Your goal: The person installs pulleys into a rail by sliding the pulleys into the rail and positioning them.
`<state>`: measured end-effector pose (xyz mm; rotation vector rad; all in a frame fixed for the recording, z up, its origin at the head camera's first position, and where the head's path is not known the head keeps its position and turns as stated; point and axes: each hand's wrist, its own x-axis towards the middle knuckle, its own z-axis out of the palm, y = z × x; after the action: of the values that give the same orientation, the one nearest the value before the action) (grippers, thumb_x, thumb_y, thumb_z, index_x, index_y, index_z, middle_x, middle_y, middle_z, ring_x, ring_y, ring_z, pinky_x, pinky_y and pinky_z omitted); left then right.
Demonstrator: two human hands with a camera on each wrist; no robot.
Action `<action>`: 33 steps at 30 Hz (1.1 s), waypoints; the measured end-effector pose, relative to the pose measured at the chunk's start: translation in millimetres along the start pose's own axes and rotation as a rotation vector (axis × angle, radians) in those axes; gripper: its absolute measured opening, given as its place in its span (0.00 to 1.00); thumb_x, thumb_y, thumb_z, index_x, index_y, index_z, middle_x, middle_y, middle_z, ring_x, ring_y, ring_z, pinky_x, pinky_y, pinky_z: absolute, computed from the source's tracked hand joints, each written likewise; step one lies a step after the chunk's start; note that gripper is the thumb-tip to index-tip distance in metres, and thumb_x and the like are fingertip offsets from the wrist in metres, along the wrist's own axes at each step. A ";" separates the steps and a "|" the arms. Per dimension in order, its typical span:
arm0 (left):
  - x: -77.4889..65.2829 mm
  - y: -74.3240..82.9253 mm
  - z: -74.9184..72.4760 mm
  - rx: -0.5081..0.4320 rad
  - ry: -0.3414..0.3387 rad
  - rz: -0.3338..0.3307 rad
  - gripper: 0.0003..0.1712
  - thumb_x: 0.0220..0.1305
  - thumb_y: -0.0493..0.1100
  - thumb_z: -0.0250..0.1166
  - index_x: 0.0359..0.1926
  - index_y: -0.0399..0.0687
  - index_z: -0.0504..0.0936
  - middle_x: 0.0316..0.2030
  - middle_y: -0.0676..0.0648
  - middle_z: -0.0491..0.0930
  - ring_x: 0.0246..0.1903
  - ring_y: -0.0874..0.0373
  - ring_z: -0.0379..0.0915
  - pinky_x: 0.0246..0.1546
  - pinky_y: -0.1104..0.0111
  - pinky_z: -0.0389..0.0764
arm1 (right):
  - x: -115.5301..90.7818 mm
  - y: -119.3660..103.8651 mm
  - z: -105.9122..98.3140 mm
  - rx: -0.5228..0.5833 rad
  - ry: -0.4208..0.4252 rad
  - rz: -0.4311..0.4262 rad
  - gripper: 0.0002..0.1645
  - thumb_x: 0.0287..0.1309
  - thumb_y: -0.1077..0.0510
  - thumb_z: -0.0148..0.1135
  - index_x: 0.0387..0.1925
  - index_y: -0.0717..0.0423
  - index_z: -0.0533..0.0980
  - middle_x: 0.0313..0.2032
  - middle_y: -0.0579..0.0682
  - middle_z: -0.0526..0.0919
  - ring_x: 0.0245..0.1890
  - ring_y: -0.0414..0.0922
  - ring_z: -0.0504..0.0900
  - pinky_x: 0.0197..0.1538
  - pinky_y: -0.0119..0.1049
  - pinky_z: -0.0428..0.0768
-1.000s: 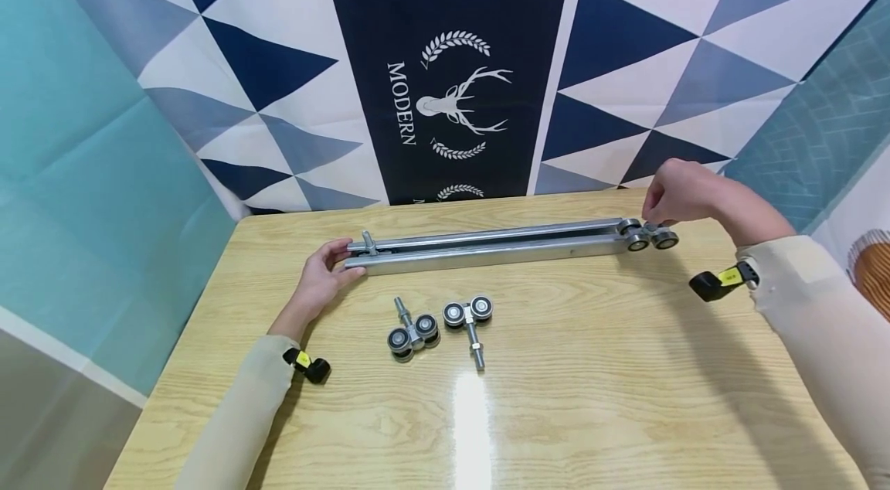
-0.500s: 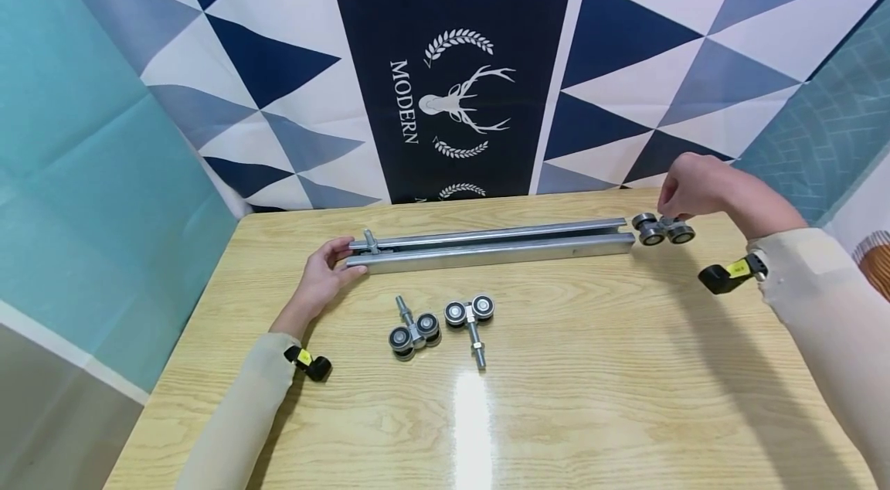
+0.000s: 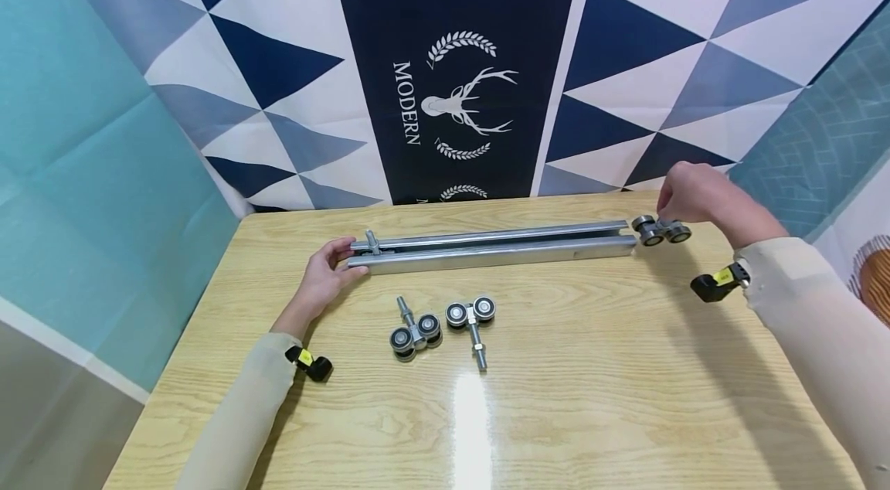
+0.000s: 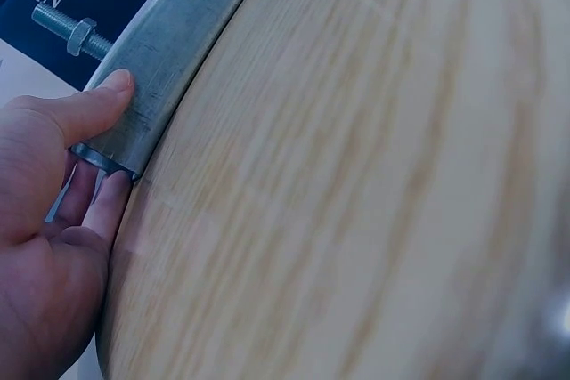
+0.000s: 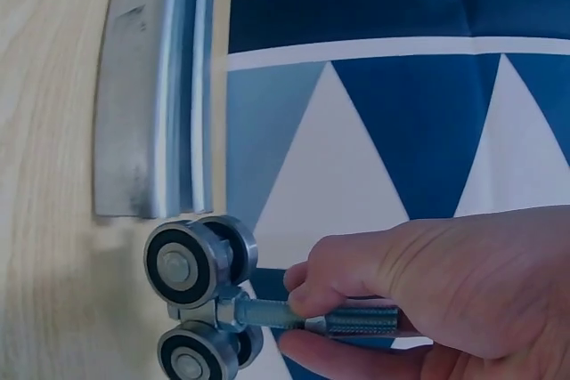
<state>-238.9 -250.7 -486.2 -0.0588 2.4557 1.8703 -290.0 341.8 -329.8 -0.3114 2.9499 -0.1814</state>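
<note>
A long metal track (image 3: 501, 252), slotted along its top, lies across the back of the table. My left hand (image 3: 323, 278) holds its left end, thumb (image 4: 100, 111) on the near side wall and fingers at the end opening. Close to that end a threaded bolt with a nut (image 4: 82, 37) sticks up out of the slot. My right hand (image 3: 698, 196) pinches the threaded stem of a four-wheeled roller (image 5: 191, 264). The roller's wheels sit just beyond the track's right end, apart from it. Two more rollers, a left one (image 3: 415, 335) and a right one (image 3: 471, 324), lie in front of the track.
The wooden table (image 3: 591, 382) ends at a patterned cloth backdrop (image 3: 459, 127) right behind the track. A teal panel (image 3: 104, 165) stands along the left side. A brown round item (image 3: 878, 281) shows at the far right.
The roller in my right hand has moved right, from the track's right end to a short gap beyond it. My left hand keeps its hold on the track.
</note>
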 end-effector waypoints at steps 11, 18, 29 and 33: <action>2.1 -1.7 -0.8 0.000 0.003 0.002 0.41 0.57 0.35 0.74 0.70 0.44 0.68 0.69 0.41 0.68 0.67 0.49 0.65 0.72 0.59 0.70 | 5.7 7.6 22.8 -0.033 0.065 -0.043 0.02 0.42 0.66 0.68 0.22 0.61 0.86 0.23 0.54 0.88 0.25 0.51 0.82 0.33 0.57 0.86; 2.3 -2.2 -0.2 -0.001 0.008 -0.002 0.41 0.56 0.35 0.74 0.70 0.45 0.68 0.68 0.41 0.68 0.67 0.49 0.65 0.72 0.58 0.70 | 9.3 14.1 32.3 -0.014 0.055 -0.041 0.03 0.41 0.66 0.69 0.22 0.60 0.86 0.23 0.54 0.89 0.26 0.52 0.84 0.35 0.59 0.86; 3.1 -4.5 -1.5 -0.001 0.004 -0.004 0.41 0.57 0.36 0.74 0.70 0.45 0.68 0.69 0.41 0.67 0.68 0.49 0.64 0.73 0.57 0.69 | 11.6 19.3 39.7 0.006 0.067 -0.036 0.02 0.43 0.65 0.69 0.22 0.60 0.86 0.23 0.53 0.88 0.25 0.51 0.83 0.34 0.58 0.85; 1.9 -3.5 -1.2 -0.002 -0.002 -0.003 0.41 0.57 0.36 0.74 0.70 0.44 0.68 0.69 0.41 0.67 0.68 0.49 0.64 0.73 0.57 0.69 | 10.4 20.2 41.8 0.016 0.080 -0.035 0.02 0.45 0.64 0.69 0.23 0.60 0.85 0.24 0.54 0.88 0.26 0.51 0.82 0.35 0.58 0.85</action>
<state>-240.6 -252.8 -489.3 -0.0609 2.4514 1.8709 -296.5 354.8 -375.2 -0.3613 3.0220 -0.2274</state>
